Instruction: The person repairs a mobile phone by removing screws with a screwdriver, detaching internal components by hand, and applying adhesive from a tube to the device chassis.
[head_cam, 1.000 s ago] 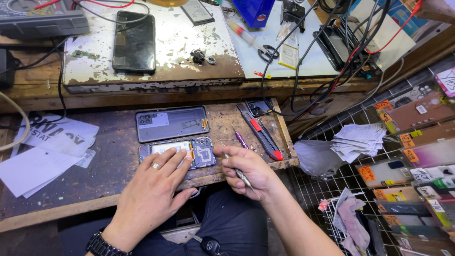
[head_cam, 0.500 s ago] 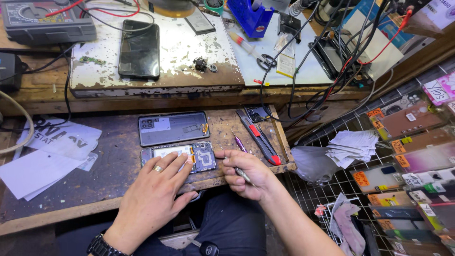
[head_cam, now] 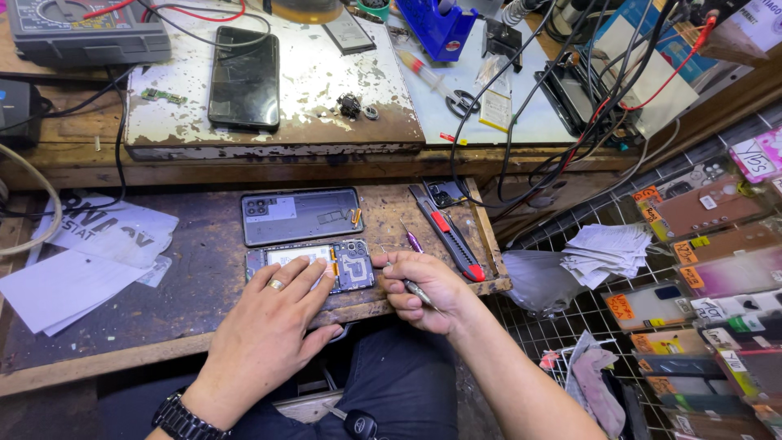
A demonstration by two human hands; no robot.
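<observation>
From my end the job looks partway through: the opened phone (head_cam: 314,265) lies flat on the lower wooden table (head_cam: 114,318) with its innards bare, and its removed back cover (head_cam: 300,215) lies just behind it, inside face up. I judge the opening done and the work on the internals under way; closing up is all still to come.

My left hand (head_cam: 273,322) rests flat on the opened phone, fingers spread, pinning it rather than gripping it. My right hand (head_cam: 423,289) has its grip closed on a thin metal tool (head_cam: 417,292), the tip at the phone's right edge near the camera end; what the tip touches I cannot tell.

Counted: one opened phone, one back cover, one intact dark phone (head_cam: 243,77) on the upper table, one red-and-black utility knife (head_cam: 447,232), one small purple-handled tool (head_cam: 412,239), one multimeter (head_cam: 85,28) top left, two hands, both mine
</observation>
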